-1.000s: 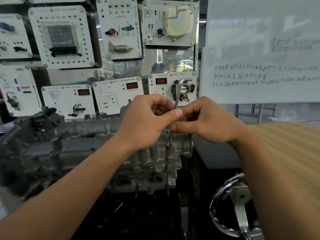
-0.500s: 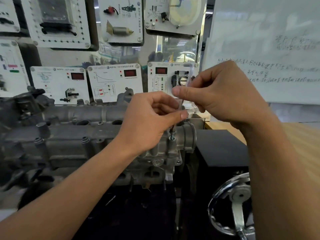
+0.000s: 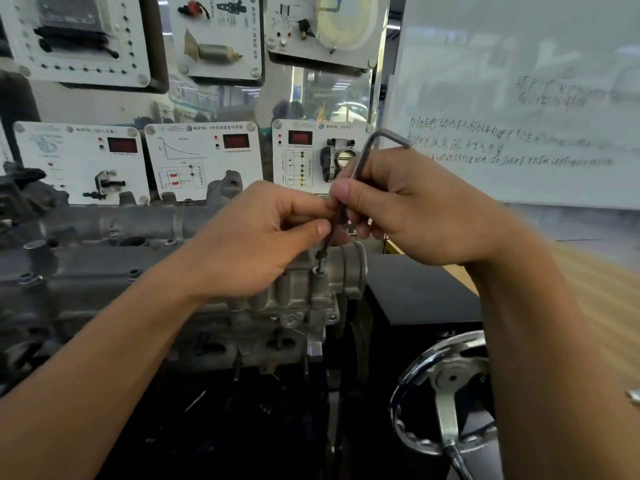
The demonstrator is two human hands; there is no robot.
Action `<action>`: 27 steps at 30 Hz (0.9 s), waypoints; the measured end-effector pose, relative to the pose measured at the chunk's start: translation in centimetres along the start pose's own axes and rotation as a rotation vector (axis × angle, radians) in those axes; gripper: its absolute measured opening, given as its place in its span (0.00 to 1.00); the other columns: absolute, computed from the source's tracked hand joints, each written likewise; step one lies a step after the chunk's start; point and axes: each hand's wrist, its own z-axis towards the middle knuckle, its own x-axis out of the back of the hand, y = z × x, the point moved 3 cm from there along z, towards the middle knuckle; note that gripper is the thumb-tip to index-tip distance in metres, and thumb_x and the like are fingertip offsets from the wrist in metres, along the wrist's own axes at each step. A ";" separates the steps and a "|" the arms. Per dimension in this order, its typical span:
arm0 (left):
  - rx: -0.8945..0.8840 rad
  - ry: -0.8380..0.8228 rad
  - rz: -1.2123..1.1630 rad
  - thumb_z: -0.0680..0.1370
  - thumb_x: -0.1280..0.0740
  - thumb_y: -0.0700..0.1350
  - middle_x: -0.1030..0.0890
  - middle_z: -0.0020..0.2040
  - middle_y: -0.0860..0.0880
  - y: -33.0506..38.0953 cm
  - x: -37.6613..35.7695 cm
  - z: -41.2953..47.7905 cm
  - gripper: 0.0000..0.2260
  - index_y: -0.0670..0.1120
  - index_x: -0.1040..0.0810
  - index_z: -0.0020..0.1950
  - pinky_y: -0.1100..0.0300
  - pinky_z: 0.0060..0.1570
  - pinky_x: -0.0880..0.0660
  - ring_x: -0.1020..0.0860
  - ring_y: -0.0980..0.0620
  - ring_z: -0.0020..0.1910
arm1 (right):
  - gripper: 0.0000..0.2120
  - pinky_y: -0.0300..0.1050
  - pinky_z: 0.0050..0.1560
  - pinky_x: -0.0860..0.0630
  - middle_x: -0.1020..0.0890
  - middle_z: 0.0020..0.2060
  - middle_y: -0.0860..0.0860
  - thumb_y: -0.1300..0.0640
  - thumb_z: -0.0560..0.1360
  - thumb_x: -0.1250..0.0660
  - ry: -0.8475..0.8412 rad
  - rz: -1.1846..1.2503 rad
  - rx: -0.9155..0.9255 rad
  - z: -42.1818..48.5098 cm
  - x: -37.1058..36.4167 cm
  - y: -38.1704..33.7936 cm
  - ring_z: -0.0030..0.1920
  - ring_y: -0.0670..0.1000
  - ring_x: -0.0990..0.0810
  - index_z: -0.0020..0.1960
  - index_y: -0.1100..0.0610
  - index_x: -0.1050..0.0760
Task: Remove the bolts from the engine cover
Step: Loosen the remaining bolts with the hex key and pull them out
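The grey cast engine cover (image 3: 104, 258) lies across the left and middle of the view. At its right end a bolt (image 3: 321, 263) stands partly raised out of its hole. An L-shaped hex key (image 3: 363, 157) stands upright with its tip on that bolt. My right hand (image 3: 415, 209) pinches the key's shaft between thumb and fingers. My left hand (image 3: 263, 237) grips the lower shaft just above the bolt. The key's short arm points right, above my right hand.
White training panels (image 3: 204, 161) with red displays hang behind the engine. A whiteboard (image 3: 519, 98) with writing fills the upper right. A chrome handwheel (image 3: 446, 386) sits at the lower right, beside a wooden tabletop (image 3: 606, 289) and a black box (image 3: 415, 289).
The camera tilted down. My right hand rose along the key half a second ago and has come back down beside my left hand on the shaft.
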 end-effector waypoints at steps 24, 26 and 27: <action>0.027 0.105 0.025 0.72 0.24 0.48 0.16 0.38 0.53 -1.6 0.0 -0.4 0.06 0.49 0.17 0.46 0.63 0.44 0.21 0.18 0.58 0.39 | 0.11 0.37 0.35 0.28 0.20 0.31 0.55 0.60 0.81 0.35 0.049 0.045 0.130 0.8 -0.9 -1.7 0.30 0.47 0.25 0.41 0.60 0.21; 0.024 0.025 0.038 0.76 0.28 0.44 0.15 0.42 0.55 -1.5 0.2 -0.4 0.03 0.48 0.15 0.49 0.64 0.49 0.21 0.17 0.59 0.43 | 0.11 0.39 0.35 0.26 0.20 0.32 0.56 0.60 0.81 0.37 -0.005 0.060 0.122 1.1 -1.2 -1.9 0.31 0.48 0.24 0.41 0.60 0.22; 0.029 0.018 0.027 0.78 0.30 0.42 0.14 0.44 0.53 -1.5 0.4 -0.5 0.04 0.45 0.15 0.50 0.60 0.53 0.20 0.16 0.58 0.46 | 0.11 0.39 0.34 0.26 0.20 0.31 0.56 0.61 0.82 0.37 -0.028 0.068 0.113 1.3 -1.3 -1.9 0.30 0.48 0.23 0.42 0.60 0.22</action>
